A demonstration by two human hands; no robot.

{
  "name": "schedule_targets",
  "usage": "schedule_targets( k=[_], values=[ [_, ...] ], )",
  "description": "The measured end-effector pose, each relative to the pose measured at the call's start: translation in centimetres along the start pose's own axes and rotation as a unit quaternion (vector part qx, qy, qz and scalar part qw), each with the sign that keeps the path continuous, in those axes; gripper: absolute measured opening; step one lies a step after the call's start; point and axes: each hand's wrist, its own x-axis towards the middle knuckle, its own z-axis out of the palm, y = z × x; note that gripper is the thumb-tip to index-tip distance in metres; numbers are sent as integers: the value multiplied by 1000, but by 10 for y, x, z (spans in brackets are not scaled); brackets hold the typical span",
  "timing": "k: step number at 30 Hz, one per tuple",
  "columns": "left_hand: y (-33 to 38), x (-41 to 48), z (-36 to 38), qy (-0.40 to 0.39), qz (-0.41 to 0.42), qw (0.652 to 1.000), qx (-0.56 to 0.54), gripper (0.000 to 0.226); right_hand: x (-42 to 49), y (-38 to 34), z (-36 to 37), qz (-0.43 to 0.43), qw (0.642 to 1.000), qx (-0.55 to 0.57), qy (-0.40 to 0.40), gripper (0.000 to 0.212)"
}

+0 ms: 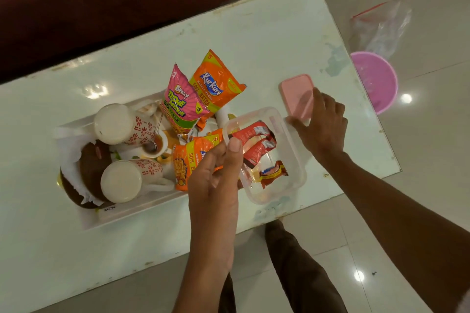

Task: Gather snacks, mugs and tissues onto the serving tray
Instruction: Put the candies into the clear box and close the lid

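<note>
Clear plastic container with red sachets is sitting at the serving tray's right end, the left hand pinching its rim. The right hand is resting straight fingers on the pink lid. Mugs and snack packets are lying in the tray.

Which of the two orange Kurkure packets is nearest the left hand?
The front orange packet, partly hidden by the left hand beside the clear container. The other orange packet leans further back, next to the pink Bingo packet.
</note>
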Motion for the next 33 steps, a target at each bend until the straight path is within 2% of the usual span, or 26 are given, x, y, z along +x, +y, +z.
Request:
schedule_targets(
  k=[2,4,5,7,8,10,13,17,21,22,25,26,31,33],
  values=[
    [-2,-1,0,4,-4,1000,1,48,-1,4,-1,5,1000,8,8,88],
    [-4,-3,0,10,-6,1000,-8,48,-6,6,-11,37,997,66,10,91],
    [-5,-3,1,13,-8,1000,-16,49,-12,5,-21,67,989,133,15,92],
    [-6,-3,2,21,-6,999,-25,48,-35,-4,-54,108,946,303,30,90],
    [-6,-3,4,25,-4,999,-26,47,-53,-11,-74,96,928,359,31,86],
    [-7,-4,8,31,-5,999,-23,47,-95,-28,-110,40,916,400,7,82],
    [-7,-5,14,36,-2,999,-28,43,-150,-51,-143,-10,919,392,-41,85],
    [-10,-11,20,25,-11,999,-38,40,-174,-65,-142,-48,945,324,-20,88],
    [-14,-16,19,25,-37,996,-75,34,-170,-67,-135,-73,953,293,-17,87],
    [-14,-16,17,22,-43,995,-86,41,-169,-67,-134,-81,954,289,-25,87],
    [-16,-15,15,39,-73,988,-128,83,-168,-66,-132,-87,955,283,-31,84],
    [-17,-15,15,40,-74,988,-132,81,-168,-66,-131,-89,956,279,-29,85],
    [-13,-10,15,16,-53,995,-80,28,-168,-67,-126,-87,956,277,-35,83],
    [-12,-8,13,16,-47,996,-80,26,-166,-68,-125,-85,951,292,-48,79]
  ],
)
